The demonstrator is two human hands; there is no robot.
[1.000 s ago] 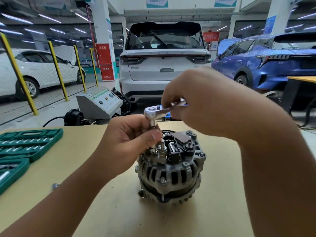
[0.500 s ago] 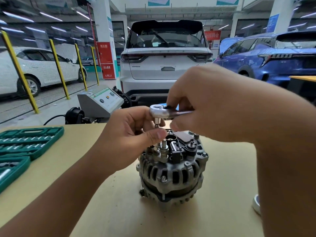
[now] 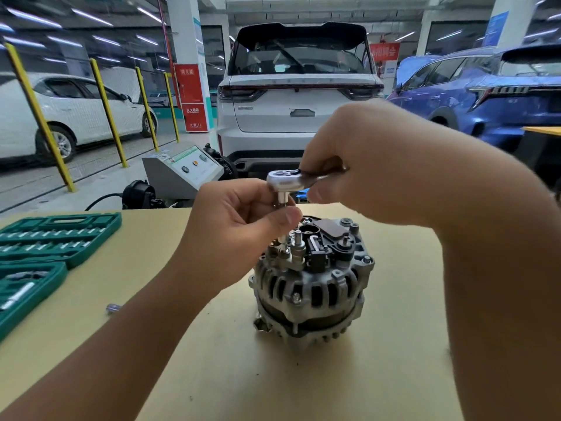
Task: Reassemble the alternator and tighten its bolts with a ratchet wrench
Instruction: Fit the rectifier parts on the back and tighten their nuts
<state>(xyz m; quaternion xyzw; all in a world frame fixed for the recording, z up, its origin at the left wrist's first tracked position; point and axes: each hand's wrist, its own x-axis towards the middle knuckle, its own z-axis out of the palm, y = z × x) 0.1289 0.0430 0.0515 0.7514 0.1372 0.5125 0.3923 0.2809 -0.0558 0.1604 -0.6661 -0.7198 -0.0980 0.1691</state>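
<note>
Alternator (image 3: 312, 281) upright, toolcase (image 3: 45, 247) apparently holding sockets

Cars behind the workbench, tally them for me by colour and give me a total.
White cars: 2, one at the left behind the yellow posts, one straight ahead showing its tailgate.
Blue cars: 1, at the right.
Total: 3 cars.

Grey finned alternator (image 3: 312, 284) sits upright on the table, black terminal side up; above its left rear edge, the chrome ratchet wrench (image 3: 285, 181) lies level, head left, its socket extension dropping straight onto a bolt
</note>
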